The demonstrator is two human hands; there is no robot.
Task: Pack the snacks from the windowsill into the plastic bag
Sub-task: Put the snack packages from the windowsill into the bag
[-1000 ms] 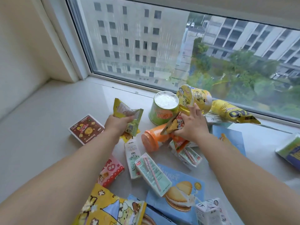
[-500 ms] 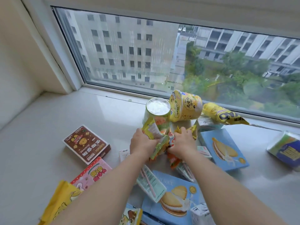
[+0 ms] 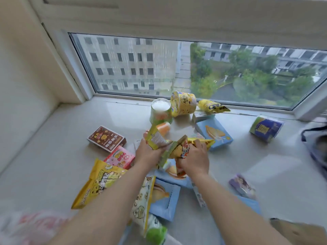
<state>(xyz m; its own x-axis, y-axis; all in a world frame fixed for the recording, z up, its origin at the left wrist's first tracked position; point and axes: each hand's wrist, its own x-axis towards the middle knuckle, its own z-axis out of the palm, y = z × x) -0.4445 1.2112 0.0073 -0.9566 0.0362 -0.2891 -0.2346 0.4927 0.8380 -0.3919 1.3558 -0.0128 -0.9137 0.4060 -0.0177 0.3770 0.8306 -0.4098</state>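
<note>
**A:** How many snacks do you have in front of you?

**B:** On the windowsill point(image 3: 58, 138) you have two round cups by the glass: a green cup point(image 3: 160, 112) standing with its white end up, and a yellow cup point(image 3: 184, 105) lying on its side just to its right. Beside that lies one yellow pouch point(image 3: 211, 106). You have three light-blue biscuit boxes (each shows a sandwich biscuit): one blue box point(image 3: 215, 133) past your right hand, and two more partly hidden under your forearms. Add one brown box point(image 3: 107, 140), one pink packet point(image 3: 119, 157) touching its near corner, one large yellow bag point(image 3: 99, 183), one orange bottle point(image 3: 163, 129) lying down, one green-and-navy pack point(image 3: 266, 128) off to the right, and one purple packet point(image 3: 242, 185), too blurred to read.

**A:** And your hands?

**B:** Your left hand point(image 3: 148, 154) is closed around a small yellow-green sachet point(image 3: 155, 138) that sticks up from your fist. Your right hand point(image 3: 193, 159) grips a bunch of little yellow-and-orange sachets point(image 3: 182, 149). Both bunches are crinkled foil, held just above the windowsill, and they touch between your hands.

**A:** The plastic bag?

**B:** A white, red-printed blur sits at the lower left corner; you cannot tell what it is.
</note>
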